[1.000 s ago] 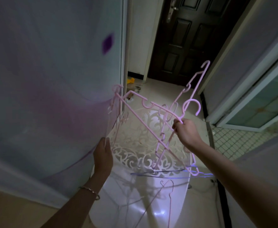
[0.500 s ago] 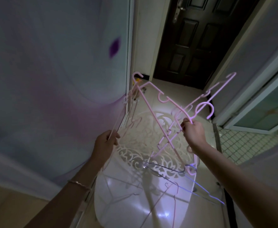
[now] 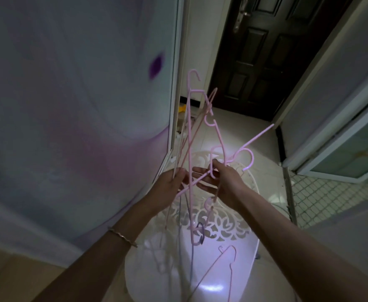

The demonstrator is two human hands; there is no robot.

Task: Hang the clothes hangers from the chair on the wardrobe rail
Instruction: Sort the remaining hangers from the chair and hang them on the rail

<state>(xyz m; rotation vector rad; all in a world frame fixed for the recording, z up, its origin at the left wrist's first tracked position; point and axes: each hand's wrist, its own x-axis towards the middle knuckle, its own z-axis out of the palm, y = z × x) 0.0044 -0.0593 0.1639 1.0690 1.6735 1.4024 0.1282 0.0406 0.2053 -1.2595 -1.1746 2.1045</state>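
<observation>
Above 1 chair [image 3: 233,224], L hand [image 3: 170,184], R hand [image 3: 224,182] grip pink hangers [image 3: 257,136].

A dark panelled door [image 3: 263,62] with a metal handle [image 3: 240,16] stands beyond the pale tiled floor [image 3: 250,131]; a purple spot [image 3: 156,66] marks the wall [image 3: 70,94] at left.
</observation>
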